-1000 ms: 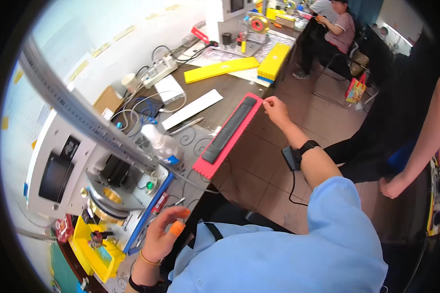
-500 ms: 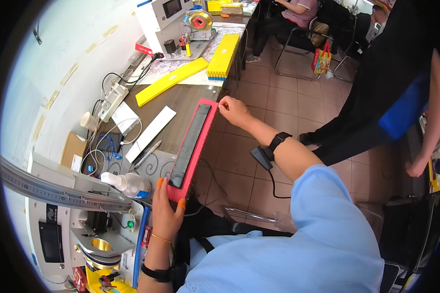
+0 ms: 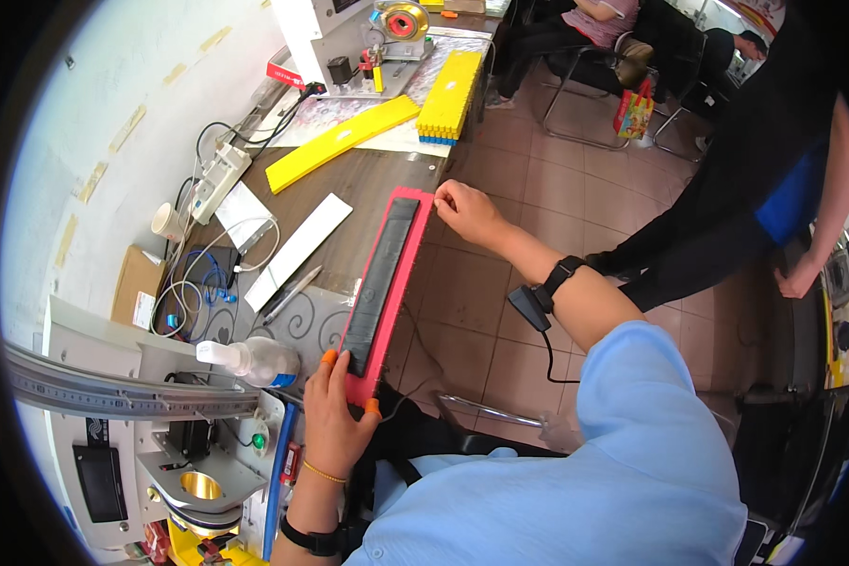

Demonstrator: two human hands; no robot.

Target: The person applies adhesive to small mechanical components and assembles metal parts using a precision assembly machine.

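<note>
Long, flat red board between two hands

The left hand, orange covers on some fingertips, grasps its near end. The right hand is curled at the far corner; whether it grips cannot be told. A long black pad tops the board, at the brown table's edge. Leftward are a clear plastic bottle and flat white strip; beyond, a long yellow strip.
</note>
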